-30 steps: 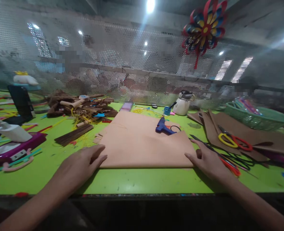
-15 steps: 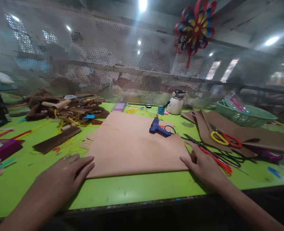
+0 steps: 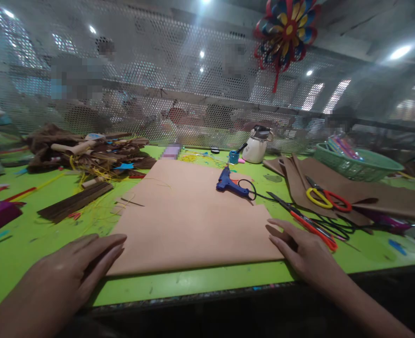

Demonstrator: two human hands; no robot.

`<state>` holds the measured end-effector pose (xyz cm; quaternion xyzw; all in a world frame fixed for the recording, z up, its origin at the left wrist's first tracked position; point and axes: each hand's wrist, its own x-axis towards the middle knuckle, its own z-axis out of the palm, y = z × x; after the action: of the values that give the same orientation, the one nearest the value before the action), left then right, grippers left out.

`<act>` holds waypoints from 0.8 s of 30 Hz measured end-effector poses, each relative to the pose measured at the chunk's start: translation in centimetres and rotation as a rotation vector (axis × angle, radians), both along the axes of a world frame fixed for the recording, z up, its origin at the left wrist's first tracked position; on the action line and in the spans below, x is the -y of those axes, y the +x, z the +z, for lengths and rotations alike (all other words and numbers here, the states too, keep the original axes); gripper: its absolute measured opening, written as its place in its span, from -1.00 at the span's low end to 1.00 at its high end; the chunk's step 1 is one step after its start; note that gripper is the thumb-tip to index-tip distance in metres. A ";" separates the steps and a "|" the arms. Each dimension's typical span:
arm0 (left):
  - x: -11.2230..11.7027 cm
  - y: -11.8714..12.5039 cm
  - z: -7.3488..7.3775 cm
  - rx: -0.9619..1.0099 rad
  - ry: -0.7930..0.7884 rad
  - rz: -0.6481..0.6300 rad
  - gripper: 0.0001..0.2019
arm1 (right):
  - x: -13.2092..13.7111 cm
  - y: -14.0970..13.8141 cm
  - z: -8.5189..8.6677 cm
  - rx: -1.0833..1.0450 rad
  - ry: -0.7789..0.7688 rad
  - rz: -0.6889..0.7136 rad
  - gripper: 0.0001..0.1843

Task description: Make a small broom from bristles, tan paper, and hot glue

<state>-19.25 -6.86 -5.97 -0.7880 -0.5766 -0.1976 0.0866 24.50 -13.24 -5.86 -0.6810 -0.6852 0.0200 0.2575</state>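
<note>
A large peach-coloured sheet of paper [image 3: 193, 220] lies on the green table, and its rounded front edge looks folded. At its left side, my left hand [image 3: 70, 267] has thumb and fingers close together, with the tips on the paper's edge. My right hand [image 3: 302, 249] takes the opposite side near the front corner, thumb on the paper and fingers bent around the edge. A blue glue gun [image 3: 231, 184] rests on the sheet's far right part. Just beyond my right hand lie scissors with red-orange handles [image 3: 313, 230].
Brown paper scraps and yellow strands [image 3: 94, 159] heap up at the left. To the right are brown sheets [image 3: 376, 183], yellow-and-red scissors [image 3: 328, 198] and a green basket [image 3: 362, 164]. A white jug [image 3: 254, 149] stands at the back before a perforated metal screen [image 3: 193, 94].
The peach paper has slid toward me, its front edge nearer the table's edge. Both hands have come along with it. The view has shifted slightly.
</note>
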 end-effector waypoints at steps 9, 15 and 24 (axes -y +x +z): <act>0.5 2.2 2.7 -0.016 -0.021 -0.014 -0.59 | -0.9 0.0 1.0 0.054 -0.035 0.063 -0.63; 0.7 2.8 3.0 -0.061 -0.122 0.058 -0.54 | -1.2 0.4 0.8 0.048 -0.096 0.061 -0.65; 0.5 3.1 2.5 -0.067 -0.146 0.091 -0.54 | -1.6 1.3 -0.4 -0.033 -0.118 0.022 -0.63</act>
<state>-16.18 -7.38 -3.44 -0.7715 -0.6213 -0.1247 0.0570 25.78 -11.68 -6.26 -0.6869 -0.6860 0.0746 0.2281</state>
